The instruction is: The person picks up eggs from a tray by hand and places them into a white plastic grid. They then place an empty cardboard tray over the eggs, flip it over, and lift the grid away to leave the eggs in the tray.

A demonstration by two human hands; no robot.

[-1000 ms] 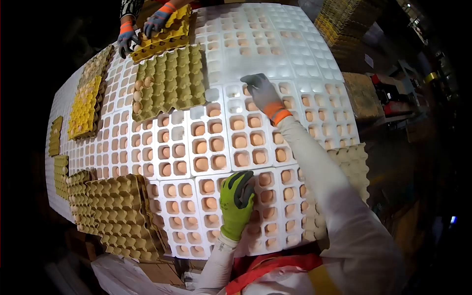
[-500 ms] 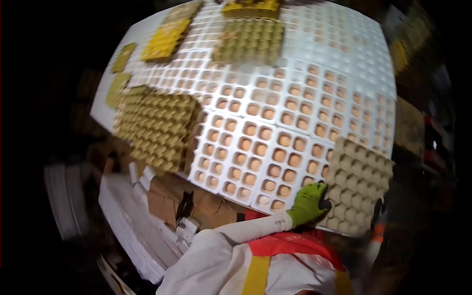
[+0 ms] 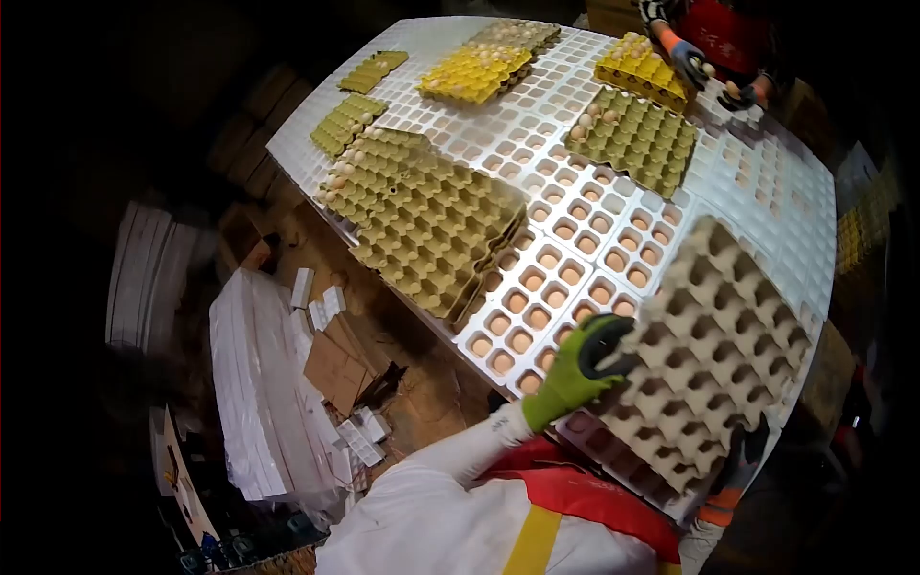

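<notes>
Your left hand (image 3: 575,374), in its green glove, and your grey-gloved right hand (image 3: 740,460) have lifted the grey moulded-pulp egg tray (image 3: 719,350) off its spot at the surface's (image 3: 422,48) edge; fingers clamp opposite rims. It now hangs over white foam egg cells (image 3: 575,259), a brown pulp tray stack (image 3: 426,216) alongside, while a co-worker's gloved hands (image 3: 714,77) work beyond.

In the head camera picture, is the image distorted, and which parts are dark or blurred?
Head view: strong fisheye bend curves the white table; corners fall to black; the left floor area is dim and blurred; the cardboard egg tray held by the left hand and right hand is fairly sharp.
</notes>
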